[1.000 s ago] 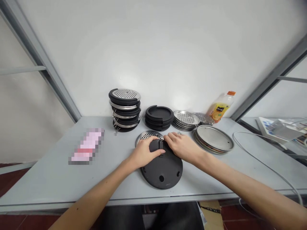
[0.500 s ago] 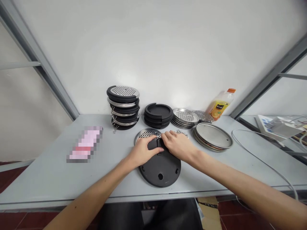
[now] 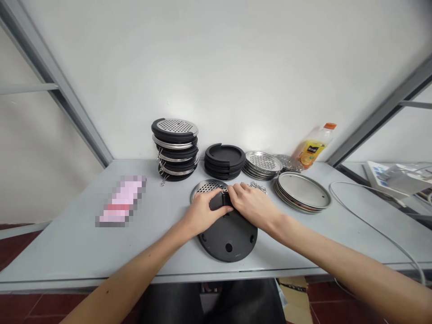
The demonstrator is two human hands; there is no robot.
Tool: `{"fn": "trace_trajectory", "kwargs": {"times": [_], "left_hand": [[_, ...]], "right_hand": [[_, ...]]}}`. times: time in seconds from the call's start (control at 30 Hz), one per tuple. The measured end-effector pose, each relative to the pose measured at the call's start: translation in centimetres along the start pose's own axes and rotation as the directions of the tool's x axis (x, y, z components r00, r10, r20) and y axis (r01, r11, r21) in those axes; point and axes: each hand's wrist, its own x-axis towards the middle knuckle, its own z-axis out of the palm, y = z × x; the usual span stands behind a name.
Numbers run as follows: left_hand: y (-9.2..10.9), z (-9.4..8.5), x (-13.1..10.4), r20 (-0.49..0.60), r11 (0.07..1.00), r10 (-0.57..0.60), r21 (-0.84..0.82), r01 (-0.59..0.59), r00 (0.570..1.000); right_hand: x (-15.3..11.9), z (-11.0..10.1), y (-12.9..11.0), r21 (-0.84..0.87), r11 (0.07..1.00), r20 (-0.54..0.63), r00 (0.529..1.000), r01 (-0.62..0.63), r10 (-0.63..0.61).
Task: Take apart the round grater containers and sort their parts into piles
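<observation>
A black round base (image 3: 229, 240) with a hole near its front edge lies at the table's front. Behind its far edge a perforated metal disc (image 3: 207, 186) partly shows. My left hand (image 3: 204, 210) pinches the base's far edge, thumb on the near side. My right hand (image 3: 250, 201) is closed, its fingers curled at the same edge, close to the left fingertips. Between the fingertips is a small metal ring (image 3: 224, 192). Whatever the right fingers grip is hidden. Just behind the right hand lies a pile of small metal clasps or rings (image 3: 259, 186).
At the back stand a stack of assembled black-and-metal discs (image 3: 177, 126), several black round holders (image 3: 225, 155), perforated metal discs (image 3: 263, 162) and plain metal plates (image 3: 301, 191). A juice bottle (image 3: 313, 148) leans by the wall. A pixelated pink object (image 3: 121, 200) lies left; a white cable (image 3: 367, 225) runs right.
The view has shifted slightly, so things sit a little further right and higher. Both hands stay at the base's far edge, with only small finger movement.
</observation>
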Motion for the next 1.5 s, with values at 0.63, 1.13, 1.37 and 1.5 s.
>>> {"fn": "trace_trajectory", "kwargs": {"times": [0.63, 1.13, 1.37, 1.5], "left_hand": [[-0.7, -1.0, 0.6, -0.092, 1.000, -0.005, -0.010, 0.004, 0.996], [-1.1, -0.6, 0.3, -0.147, 0.995, 0.099, 0.001, -0.100, 0.984], [-0.8, -0.5, 0.3, -0.179, 0.996, 0.092, 0.005, -0.093, 0.980], [-0.9, -0.5, 0.1, -0.181, 0.997, 0.077, 0.013, -0.076, 0.980]], "right_hand": [[1.1, 4.0, -2.3, 0.692, 0.692, -0.325, 0.768, -0.203, 0.551], [0.4, 4.3, -2.3, 0.688, 0.722, -0.442, 0.749, -0.069, 0.493], [0.4, 4.1, -2.2, 0.709, 0.704, -0.451, 0.751, -0.026, 0.483], [0.4, 4.0, -2.1, 0.728, 0.686, -0.465, 0.748, 0.017, 0.474]]}}
